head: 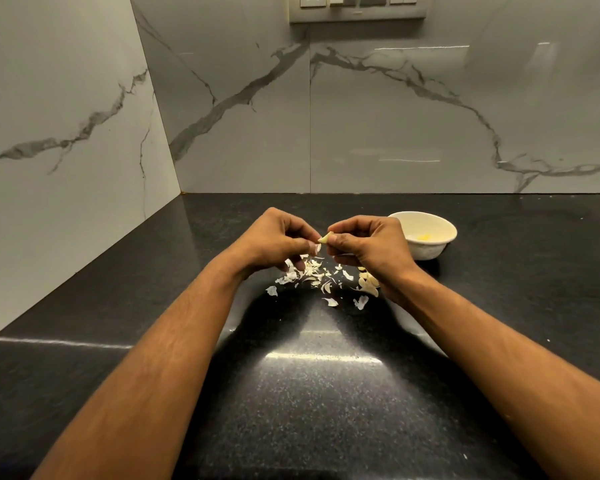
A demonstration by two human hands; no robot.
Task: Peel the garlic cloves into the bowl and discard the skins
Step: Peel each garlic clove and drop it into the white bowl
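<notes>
My right hand [368,247] pinches a pale garlic clove [325,238] between thumb and fingers, held above the black counter. My left hand [274,239] sits close beside it, its fingertips curled and pinching at the clove's left end. Below both hands lies a scatter of papery white garlic skins [312,277]. A few unpeeled cloves [368,283] lie under my right wrist. The white bowl [430,252] stands just right of my right hand, with a pale yellow peeled piece inside it [425,237].
The black speckled counter [309,393] runs back to grey marble walls on the left and behind. A socket panel [357,6] is mounted high on the back wall. My forearms reach in from the lower corners.
</notes>
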